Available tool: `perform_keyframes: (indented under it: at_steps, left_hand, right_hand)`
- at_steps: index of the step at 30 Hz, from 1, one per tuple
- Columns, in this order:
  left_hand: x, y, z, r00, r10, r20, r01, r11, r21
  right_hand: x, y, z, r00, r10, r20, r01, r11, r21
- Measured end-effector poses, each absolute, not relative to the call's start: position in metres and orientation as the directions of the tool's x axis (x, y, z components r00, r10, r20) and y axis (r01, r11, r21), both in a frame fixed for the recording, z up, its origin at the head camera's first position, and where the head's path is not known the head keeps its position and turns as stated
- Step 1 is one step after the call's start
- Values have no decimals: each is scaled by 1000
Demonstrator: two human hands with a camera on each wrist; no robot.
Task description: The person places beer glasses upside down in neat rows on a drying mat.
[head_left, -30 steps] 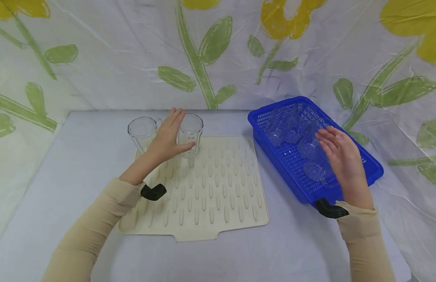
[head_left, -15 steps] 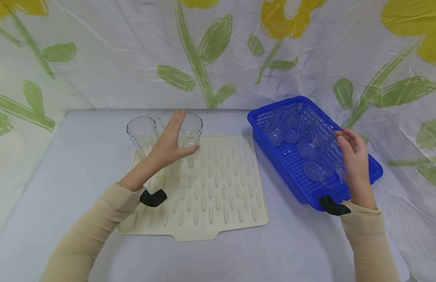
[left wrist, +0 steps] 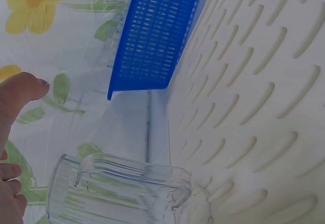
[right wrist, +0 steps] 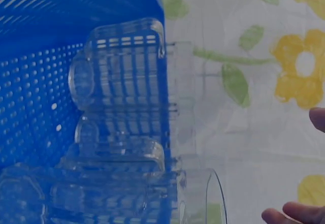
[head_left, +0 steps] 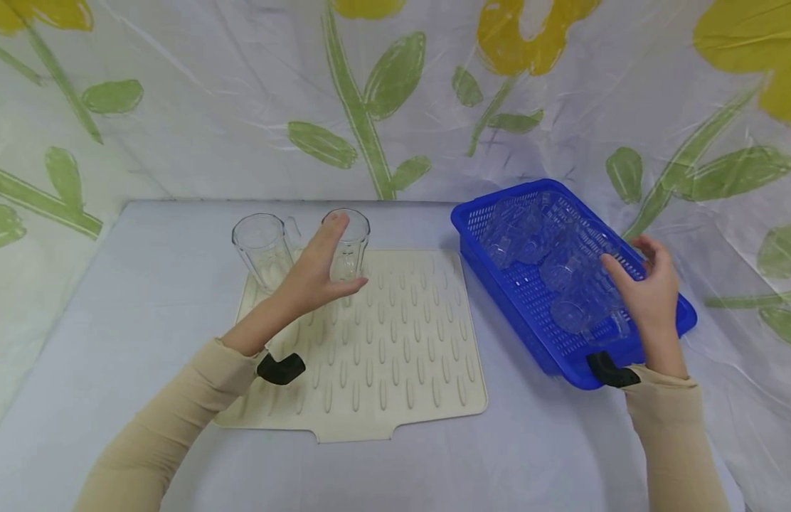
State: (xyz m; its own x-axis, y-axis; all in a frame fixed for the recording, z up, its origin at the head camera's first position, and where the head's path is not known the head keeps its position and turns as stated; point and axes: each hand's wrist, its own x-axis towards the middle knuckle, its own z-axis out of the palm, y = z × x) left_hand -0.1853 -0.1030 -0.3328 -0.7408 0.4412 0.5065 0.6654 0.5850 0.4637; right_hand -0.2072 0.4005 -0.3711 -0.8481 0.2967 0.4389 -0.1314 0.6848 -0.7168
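Two clear glass mugs stand upright at the far left of the cream drying mat [head_left: 395,384]. My left hand [head_left: 309,277] is between the left mug [head_left: 259,245] and the right mug [head_left: 349,262], thumb spread from the fingers. The left wrist view shows a gap between this hand and the mug [left wrist: 122,188] with its handle. Over the right side of the blue basket [head_left: 513,306] hovers my right hand [head_left: 654,291], fingers bent and thumb apart. It holds nothing. Several clear glass mugs [head_left: 570,313] lie in the basket; one mug's rim [right wrist: 218,193] is nearest that hand.
The basket stands right of the mat, angled on the white-covered table [head_left: 434,462]. Behind the table hangs a white sheet [head_left: 216,92] with yellow flowers and green leaves. Each wrist wears a black camera mount [head_left: 282,368].
My right hand has moved right over the basket and turned, its thumb and fingers closing up, then spreading. My left hand has shifted slightly towards me. The mugs stay in place.
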Motion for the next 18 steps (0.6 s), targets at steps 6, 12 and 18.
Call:
perform_keyframes:
  at_steps: [6, 12, 18]
  left_hand:
    - [-183, -101, -335, -728, 458, 510, 679, 584, 445]
    - [-183, -101, -338, -734, 445, 513, 671, 591, 448]
    - [-181, -102, -339, -737, 441, 512, 668, 591, 453]
  right_hand:
    - [-208, 409, -374, -911, 286, 297, 18, 748, -664]
    - [-206, 412, -374, -967, 217, 135, 88, 778, -622]
    - [-194, 395, -357, -985, 170, 37, 113, 786, -608]
